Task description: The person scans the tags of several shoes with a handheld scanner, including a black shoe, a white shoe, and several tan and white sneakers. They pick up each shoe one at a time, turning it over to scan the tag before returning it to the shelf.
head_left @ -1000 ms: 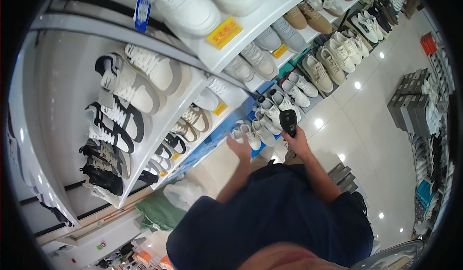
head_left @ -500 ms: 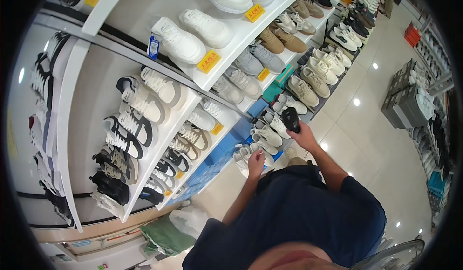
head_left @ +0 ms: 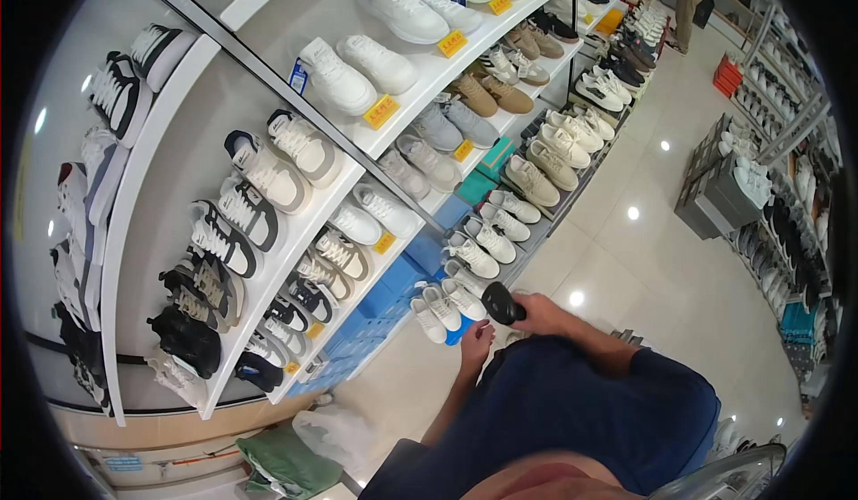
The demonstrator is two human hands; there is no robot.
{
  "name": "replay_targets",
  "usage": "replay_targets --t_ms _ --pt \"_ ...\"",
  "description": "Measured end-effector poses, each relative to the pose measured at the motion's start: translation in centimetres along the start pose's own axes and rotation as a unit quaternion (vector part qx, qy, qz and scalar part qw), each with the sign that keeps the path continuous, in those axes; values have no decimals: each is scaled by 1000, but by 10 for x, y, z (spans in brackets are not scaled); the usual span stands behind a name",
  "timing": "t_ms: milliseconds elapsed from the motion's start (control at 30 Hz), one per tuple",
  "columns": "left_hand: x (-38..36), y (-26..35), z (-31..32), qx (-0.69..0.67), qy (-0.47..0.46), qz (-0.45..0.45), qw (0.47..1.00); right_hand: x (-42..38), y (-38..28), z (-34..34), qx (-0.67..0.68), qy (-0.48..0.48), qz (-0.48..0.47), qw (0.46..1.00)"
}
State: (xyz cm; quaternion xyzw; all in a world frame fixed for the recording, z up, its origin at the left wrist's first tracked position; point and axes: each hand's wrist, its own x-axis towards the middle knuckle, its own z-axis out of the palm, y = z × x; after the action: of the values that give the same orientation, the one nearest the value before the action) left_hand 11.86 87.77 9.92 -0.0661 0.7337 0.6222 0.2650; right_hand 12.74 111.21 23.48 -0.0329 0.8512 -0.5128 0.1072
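Note:
My right hand (head_left: 539,314) is wrapped round a black handheld device (head_left: 503,304) with a rounded oval head; its exact kind is not clear. Just left of it, my left hand (head_left: 476,344) has its fingers curled in a pinch, and whatever they hold is too small to make out. Beyond both hands, white sneakers (head_left: 441,307) stand in a row on a blue box (head_left: 456,328). More pale sneakers (head_left: 483,243) continue along the low display. Neither hand appears to touch a shoe.
Tiered white shelves (head_left: 295,232) with shoes and yellow tags rise on the left. A tiled floor (head_left: 617,259) runs along the right, with grey boxes (head_left: 719,194) and shoe racks beyond. A green bag (head_left: 290,455) lies lower left. Another person (head_left: 688,4) stands far off.
My right hand has drawn the black device down and left, close to my left hand. My left hand is slightly lower. The view has shifted, bringing more of the distant person into sight.

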Motion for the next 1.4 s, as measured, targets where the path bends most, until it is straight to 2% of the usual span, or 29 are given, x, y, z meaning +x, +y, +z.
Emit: replay_targets --t_ms 167,267,367,433,567,667,867,900,933,1033,1200,1300,1400 --pt "-1 28 21 23 -32 40 998 -24 16 -11 -11 23 -10 1000" --pt "5 52 38 54 -45 68 995 -30 15 -43 -21 47 9 999" --pt "30 58 66 79 -50 94 991 -40 17 -85 25 84 8 996" --pt "48 64 93 99 -65 97 988 -50 27 -115 45 137 19 989" --pt "95 84 172 128 -88 107 982 -81 79 -181 39 178 25 983" --pt "116 125 248 70 -119 117 983 -108 113 -232 42 222 44 973" --pt "142 186 398 60 -159 157 973 -163 141 -345 58 358 119 924" --pt "142 193 417 94 -171 173 965 -168 144 -359 54 394 102 912" --pt "141 198 432 128 -182 188 957 -174 154 -370 49 389 101 914" --pt "141 208 462 168 -224 193 940 -189 179 -393 59 466 129 873" --pt "158 205 492 187 -238 196 933 -189 213 -405 48 480 123 867" --pt "175 211 506 192 -252 187 930 -177 225 -406 99 449 189 867" --pt "203 223 521 195 -255 193 927 -149 230 -416 66 434 142 887"
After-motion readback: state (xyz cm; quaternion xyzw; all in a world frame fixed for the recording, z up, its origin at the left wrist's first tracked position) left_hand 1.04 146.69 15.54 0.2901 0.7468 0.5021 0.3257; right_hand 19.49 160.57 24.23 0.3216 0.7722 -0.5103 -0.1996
